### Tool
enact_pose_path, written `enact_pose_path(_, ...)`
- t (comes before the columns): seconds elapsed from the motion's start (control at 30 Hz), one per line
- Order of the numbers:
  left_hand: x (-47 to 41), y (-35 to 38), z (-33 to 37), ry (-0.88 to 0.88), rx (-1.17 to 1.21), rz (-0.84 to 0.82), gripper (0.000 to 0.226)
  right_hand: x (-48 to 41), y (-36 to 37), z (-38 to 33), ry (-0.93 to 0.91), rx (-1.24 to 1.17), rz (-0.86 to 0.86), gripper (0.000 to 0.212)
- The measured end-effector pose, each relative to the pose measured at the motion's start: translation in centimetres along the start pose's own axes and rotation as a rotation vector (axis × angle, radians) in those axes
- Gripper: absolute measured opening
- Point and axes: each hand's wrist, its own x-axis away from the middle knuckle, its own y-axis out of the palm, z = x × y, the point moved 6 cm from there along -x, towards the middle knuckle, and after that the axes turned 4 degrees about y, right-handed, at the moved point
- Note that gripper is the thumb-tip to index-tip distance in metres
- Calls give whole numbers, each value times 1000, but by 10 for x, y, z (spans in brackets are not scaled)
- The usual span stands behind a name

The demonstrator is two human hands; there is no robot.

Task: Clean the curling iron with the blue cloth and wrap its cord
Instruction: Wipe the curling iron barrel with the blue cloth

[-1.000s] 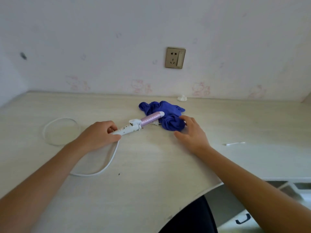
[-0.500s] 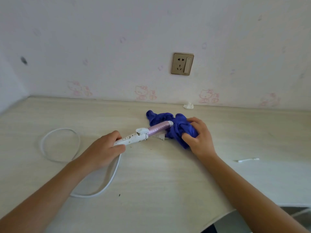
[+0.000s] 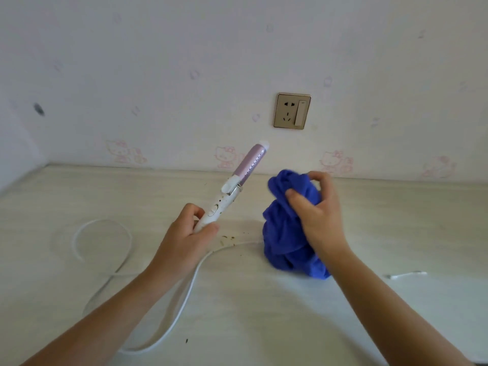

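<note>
- At the far left of the counter (image 3: 396,220), the white cord (image 3: 195,273) lies in a loose loop. It then sweeps toward the near edge and back up to end just beside the cloth, and it is not yet wrapped.
- Next, the left hand (image 3: 184,241) is clenched round the white handle of the curling iron (image 3: 232,191). The iron is held off the counter and tilted, its lilac barrel pointing up toward the wall socket (image 3: 291,110).
- Brown specks dot the handle, and similar crumbs (image 3: 227,237) lie on the counter below it.
- Right of the iron and apart from it, the blue cloth (image 3: 285,233) hangs bunched. Whether its lower folds touch the counter I cannot tell.
- The right hand (image 3: 317,215) grasps the cloth's upper part, thumb and fingers curled into it.
- The step in hand looks like bringing cloth to iron. It would go best with the handle kept steady and a fold closed round the barrel and rubbed lengthwise. The clamp hinge and the speckled handle then need working, with the hanging tail kept out of the crumbs.
- Farther right, a cotton swab (image 3: 406,274) lies on the counter.
- No container is in view.
</note>
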Motion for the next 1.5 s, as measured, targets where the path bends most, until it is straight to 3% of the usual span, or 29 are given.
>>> enact_pose_path(0.17, -3, 19, -2, -66, 239, 38, 12, 15, 49, 20, -95, 100, -127, 33)
enact_pose_path(0.3, -22, 30, -14, -202, 341, 24, 26, -7, 78, 22, -147, 99, -197, 37)
enact_pose_path(0.43, -36, 36, -16, -120, 468, 21, 27, -33, 99, 27, -202, 99, -210, 37)
enact_pose_path(0.6, -57, 47, -28, -190, 641, 87, 42, -54, 118, 32, -245, 168, -266, 36)
enact_pose_path(0.77, -60, 44, -36, -144, 631, 196, 23, -37, 134, 36, -336, 228, -566, 32)
enact_pose_path(1.0, -57, 49, -26, -133, 590, 62, 39, -72, 110, 21, -245, 182, -304, 28)
enact_pose_path(1.17, -55, 44, -17, -97, 619, 146, 16, -47, 130, 22, -284, 258, -577, 23)
enact_pose_path(1.23, -56, 42, -12, -79, 638, 141, 20, -39, 135, 18, -303, 269, -615, 23)
enact_pose_path(1.4, -54, 43, 3, 5, 568, 75, 29, -69, 109, 1, -282, 203, -287, 24)
enact_pose_path(1.5, -57, 40, 8, 36, 566, 61, 33, -70, 107, -9, -303, 156, -253, 27)
